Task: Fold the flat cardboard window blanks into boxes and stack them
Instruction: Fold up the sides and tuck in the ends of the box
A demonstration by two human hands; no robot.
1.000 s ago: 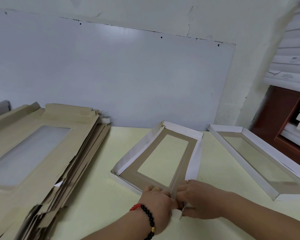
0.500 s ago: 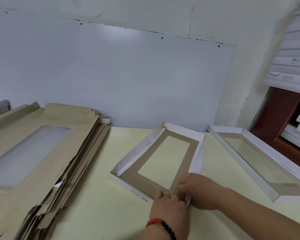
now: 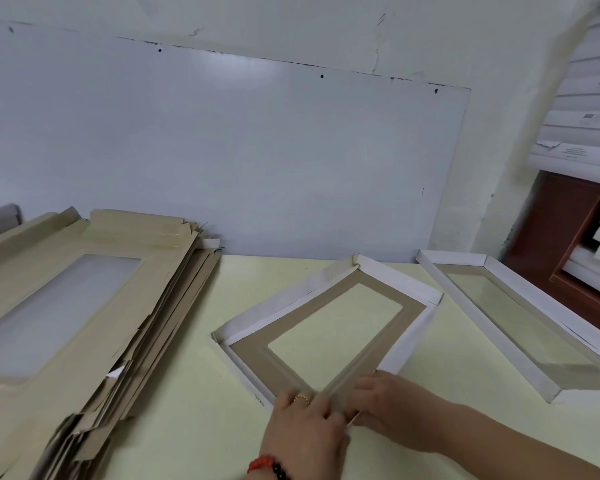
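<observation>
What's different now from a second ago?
The left hand has slid from the box's near corner up onto its brown rim, fingers lying flat. The right hand still presses that corner. The pile of flat blanks and the finished box haven't moved.

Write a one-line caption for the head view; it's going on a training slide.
Both hands, left and right, press the near corner of a white-walled brown cardboard window box beside a stack of flat tan blanks.

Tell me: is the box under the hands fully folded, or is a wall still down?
Nearly folded: the box has white walls raised on all visible sides; both hands, left hand and right hand, cover the near corner, so cannot tell there.
</observation>
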